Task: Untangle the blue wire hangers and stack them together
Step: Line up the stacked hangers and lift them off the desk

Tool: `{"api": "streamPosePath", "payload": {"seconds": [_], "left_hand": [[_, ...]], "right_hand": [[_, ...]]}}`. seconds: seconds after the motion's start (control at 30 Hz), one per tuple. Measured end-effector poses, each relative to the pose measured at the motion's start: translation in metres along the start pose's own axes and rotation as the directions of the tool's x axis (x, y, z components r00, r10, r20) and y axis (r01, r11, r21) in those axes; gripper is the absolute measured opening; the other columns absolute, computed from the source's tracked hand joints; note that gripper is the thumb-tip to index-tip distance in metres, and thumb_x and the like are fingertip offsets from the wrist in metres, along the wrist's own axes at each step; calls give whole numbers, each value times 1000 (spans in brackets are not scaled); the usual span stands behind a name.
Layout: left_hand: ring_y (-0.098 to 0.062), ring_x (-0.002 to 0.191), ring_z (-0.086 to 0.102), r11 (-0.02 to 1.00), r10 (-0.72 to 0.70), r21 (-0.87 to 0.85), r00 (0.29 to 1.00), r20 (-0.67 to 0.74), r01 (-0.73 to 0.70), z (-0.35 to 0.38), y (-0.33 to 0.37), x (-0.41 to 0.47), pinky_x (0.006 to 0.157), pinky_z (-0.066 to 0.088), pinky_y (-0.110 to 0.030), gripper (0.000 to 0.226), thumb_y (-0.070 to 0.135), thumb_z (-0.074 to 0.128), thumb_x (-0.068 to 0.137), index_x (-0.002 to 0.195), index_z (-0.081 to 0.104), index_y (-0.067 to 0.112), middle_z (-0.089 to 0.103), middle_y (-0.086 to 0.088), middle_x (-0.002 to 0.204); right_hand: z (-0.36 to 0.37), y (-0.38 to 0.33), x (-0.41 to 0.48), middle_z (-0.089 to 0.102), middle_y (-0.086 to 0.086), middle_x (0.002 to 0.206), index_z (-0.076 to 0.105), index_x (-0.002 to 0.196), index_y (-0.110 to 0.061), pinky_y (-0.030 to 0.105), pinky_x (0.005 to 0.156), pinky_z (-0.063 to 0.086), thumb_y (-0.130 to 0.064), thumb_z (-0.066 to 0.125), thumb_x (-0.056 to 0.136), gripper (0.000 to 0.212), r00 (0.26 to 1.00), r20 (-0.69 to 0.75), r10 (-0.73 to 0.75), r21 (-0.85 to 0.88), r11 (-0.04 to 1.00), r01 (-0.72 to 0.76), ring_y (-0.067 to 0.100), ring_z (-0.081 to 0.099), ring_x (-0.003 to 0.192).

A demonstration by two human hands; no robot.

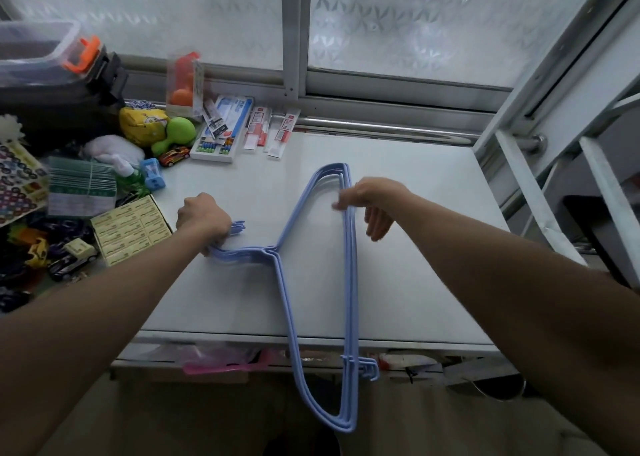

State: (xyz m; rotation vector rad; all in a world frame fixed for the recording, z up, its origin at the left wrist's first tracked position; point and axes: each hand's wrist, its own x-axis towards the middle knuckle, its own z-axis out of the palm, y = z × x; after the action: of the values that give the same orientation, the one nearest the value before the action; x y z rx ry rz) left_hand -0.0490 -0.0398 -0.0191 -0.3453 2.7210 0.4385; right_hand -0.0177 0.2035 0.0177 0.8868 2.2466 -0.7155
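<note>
Several blue wire hangers (pixel 349 282) lie bunched together across the white table (pixel 433 265), their hooks pointing left and one shoulder end hanging over the front edge toward me. My left hand (pixel 202 218) is closed around the bundle of hooks at the left. My right hand (pixel 372 201) pinches the long straight bars near the far corner of the hangers with thumb and forefinger, the other fingers hanging loose. The hangers look roughly aligned, with small offsets at the corners.
Clutter fills the table's left side: a box of yellow packets (pixel 130 232), toy cars (pixel 69 261), a green toy (pixel 176 133), a blue sharpener (pixel 154 175), stationery packs (pixel 225 130) and stacked bins (pixel 41 67). A window runs behind; a metal frame (pixel 540 164) stands at right.
</note>
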Motion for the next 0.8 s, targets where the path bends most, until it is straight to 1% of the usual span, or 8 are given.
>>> {"api": "streamPosePath", "payload": {"seconds": [0.03, 0.1, 0.17, 0.23, 0.3, 0.47, 0.7, 0.8], "left_hand": [[-38, 88, 68, 1000, 5, 5, 1000, -14, -5, 1, 0, 0, 62, 55, -32, 26, -5, 72, 69, 92, 60, -3, 62, -23, 99], [-36, 99, 64, 1000, 8, -1, 1000, -28, -8, 0, -1, 2, 66, 51, -32, 29, -3, 75, 66, 90, 59, 0, 61, -22, 106], [-34, 100, 63, 999, -11, -41, 1000, -21, 10, -1, -2, 4, 64, 49, -32, 30, -3, 78, 63, 86, 58, 1, 62, -22, 106], [-35, 100, 63, 996, -16, -92, 999, -41, 13, -1, -2, 8, 64, 50, -32, 29, -2, 77, 64, 87, 58, 0, 62, -22, 107], [-36, 102, 62, 992, -12, -128, 995, -96, 0, 3, 2, 13, 72, 54, -36, 28, -2, 72, 72, 97, 61, -2, 62, -23, 111], [-39, 110, 58, 989, 8, -146, 982, -187, -36, 9, 21, 24, 86, 54, -41, 31, -2, 62, 83, 114, 57, -4, 57, -24, 120], [-40, 98, 66, 991, 52, -118, 994, -96, -64, 1, 28, 32, 81, 59, -41, 34, 6, 68, 76, 109, 60, -2, 61, -23, 115], [-41, 104, 64, 990, 88, -104, 995, -55, -93, -6, 31, 27, 86, 57, -41, 43, 13, 73, 75, 112, 59, -4, 57, -24, 120]], "right_hand": [[6, -2, -5, 63, 32, 106, 45, 119, 16, 47, 90, 54, -34, 64, 88, 61, 985, 140, 106, -49, 994, -100, 41, 68, 93], [20, -5, -2, 66, 32, 91, 40, 125, 18, 45, 97, 51, -20, 64, 89, 58, 965, 194, 178, -96, 982, -162, 38, 67, 101], [31, -7, 7, 67, 27, 73, 45, 122, 14, 40, 93, 54, -5, 60, 87, 42, 984, 90, 153, -96, 985, -144, 33, 72, 89], [36, -5, 17, 69, 23, 85, 47, 125, 7, 39, 82, 59, 2, 64, 78, 50, 994, -24, 105, -52, 993, -106, 32, 72, 78], [37, -4, 23, 64, 21, 107, 49, 117, 1, 41, 77, 60, 3, 69, 69, 52, 988, -155, 11, 1, 1000, -11, 32, 70, 90], [28, -5, 26, 55, 13, 116, 51, 112, -6, 43, 84, 57, -2, 58, 81, 32, 901, -406, -151, 35, 983, 181, 33, 60, 107], [12, 9, 4, 54, 17, 85, 45, 90, -1, 35, 58, 54, -11, 36, 86, 14, 919, -291, -266, -64, 964, 259, 34, 59, 71], [10, 29, -18, 56, 14, 74, 44, 71, -4, 39, 68, 59, -7, 41, 84, 14, 937, -136, -322, -279, 920, 276, 32, 63, 69]]}}
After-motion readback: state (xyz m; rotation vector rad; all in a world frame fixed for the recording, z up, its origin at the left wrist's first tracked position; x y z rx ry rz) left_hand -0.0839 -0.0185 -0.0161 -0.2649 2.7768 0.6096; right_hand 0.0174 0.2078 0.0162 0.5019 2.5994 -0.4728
